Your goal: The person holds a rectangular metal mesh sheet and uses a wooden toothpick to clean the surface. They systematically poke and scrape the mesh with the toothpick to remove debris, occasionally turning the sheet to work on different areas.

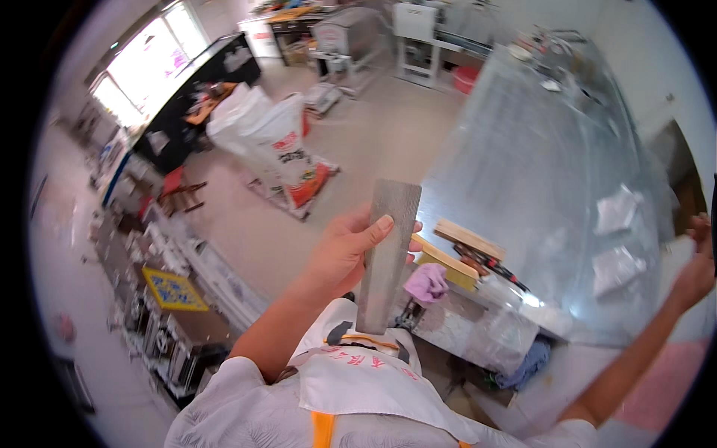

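Observation:
My left hand [351,243] grips a long, flat grey bar [390,254] with a brushed-looking face, thumb across its front and fingers behind it. The bar stands nearly upright in front of my white apron [358,384]. Out at the far right edge, my right hand [700,257] is raised; its fingers are blurred and partly cut off, so whether it holds anything is unclear. Just right of the bar, a wooden block [469,239], a yellow-sided brush-like piece [447,261] and a bunched purple cloth [426,284] lie at the near table corner.
A long metal-topped table [530,164] runs away on the right, with clear plastic bags [618,270] on it. A big white sack [280,145] stands on the floor ahead. Machine parts [183,336] line the left. A red tub [465,78] sits beyond the table.

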Demonstrator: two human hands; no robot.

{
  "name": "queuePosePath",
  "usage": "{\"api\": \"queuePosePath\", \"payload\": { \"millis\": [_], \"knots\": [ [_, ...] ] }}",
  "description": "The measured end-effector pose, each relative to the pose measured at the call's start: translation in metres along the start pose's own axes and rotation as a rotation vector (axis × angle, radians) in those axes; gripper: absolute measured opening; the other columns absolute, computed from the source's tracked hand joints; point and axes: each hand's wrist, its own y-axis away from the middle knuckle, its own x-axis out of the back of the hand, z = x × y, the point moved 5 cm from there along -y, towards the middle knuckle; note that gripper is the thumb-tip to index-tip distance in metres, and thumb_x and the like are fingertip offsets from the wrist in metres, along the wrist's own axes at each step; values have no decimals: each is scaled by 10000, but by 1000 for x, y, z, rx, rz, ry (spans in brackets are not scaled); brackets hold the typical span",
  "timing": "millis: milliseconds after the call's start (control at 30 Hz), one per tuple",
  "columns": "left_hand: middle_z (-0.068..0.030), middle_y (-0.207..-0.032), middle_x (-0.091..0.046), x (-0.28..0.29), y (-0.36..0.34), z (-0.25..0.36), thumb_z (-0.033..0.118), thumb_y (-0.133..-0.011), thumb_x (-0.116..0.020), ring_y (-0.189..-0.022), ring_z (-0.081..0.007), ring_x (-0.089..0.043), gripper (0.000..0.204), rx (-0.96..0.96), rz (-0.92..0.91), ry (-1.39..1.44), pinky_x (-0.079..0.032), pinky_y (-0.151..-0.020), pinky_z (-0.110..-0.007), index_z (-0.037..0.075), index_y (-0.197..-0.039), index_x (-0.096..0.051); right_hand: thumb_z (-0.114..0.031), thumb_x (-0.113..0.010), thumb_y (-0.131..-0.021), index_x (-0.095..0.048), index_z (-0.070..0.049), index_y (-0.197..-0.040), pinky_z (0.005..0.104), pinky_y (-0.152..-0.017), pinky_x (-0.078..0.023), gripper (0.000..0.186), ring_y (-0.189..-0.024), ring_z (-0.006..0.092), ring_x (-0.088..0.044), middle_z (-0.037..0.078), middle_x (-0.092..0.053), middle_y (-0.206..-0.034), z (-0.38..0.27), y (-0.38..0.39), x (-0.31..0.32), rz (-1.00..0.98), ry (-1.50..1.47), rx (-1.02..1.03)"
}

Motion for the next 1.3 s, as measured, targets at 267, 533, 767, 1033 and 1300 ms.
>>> {"api": "queuePosePath", "payload": {
  "millis": [267,533,767,1033,1300],
  "knots": [
    [-188,-1441,-660,-53,7,12,209,-1135,-644,-1246,-292,-722,498,208,-286,95,-615,-1033,-436,-42,-1545,-518,-80,-636,-1122,-547,26,-1239,354,-623,-644,180,-729,222,-741,177,-732,-977,-211,222,-200,80,-271,-611],
    [-204,-1313,-728,-15,42,31,119,-1117,-643,-1142,-295,-766,426,295,-327,176,-646,-1006,-446,-58,-1492,-548,52,-722,-1033,-650,44,-1159,360,-795,-623,145,-933,262,-757,246,-771,-1078,-291,255,-309,-56,-213,-532],
    [-140,-1341,-726,41,62,56,114,-1129,-613,-1180,-207,-736,380,284,-353,177,-603,-1053,-369,-50,-1472,-610,113,-782,-958,-711,47,-1147,309,-698,-604,213,-905,239,-751,192,-789,-1083,-331,282,-368,-132,18,-353],
    [-99,-1287,-751,74,79,82,99,-1111,-666,-1147,-140,-714,361,275,-307,208,-592,-996,-324,-25,-1447,-619,121,-802,-927,-715,56,-1152,380,-831,-627,250,-929,307,-768,199,-793,-1057,-358,292,-405,-216,154,-151],
    [-98,-1295,-743,88,84,88,100,-1111,-666,-1146,-131,-707,359,260,-274,156,-589,-986,-310,-28,-1444,-625,117,-808,-916,-729,47,-1156,394,-838,-629,262,-927,326,-769,191,-794,-1058,-367,291,-419,-251,185,-88]
  ]
}}
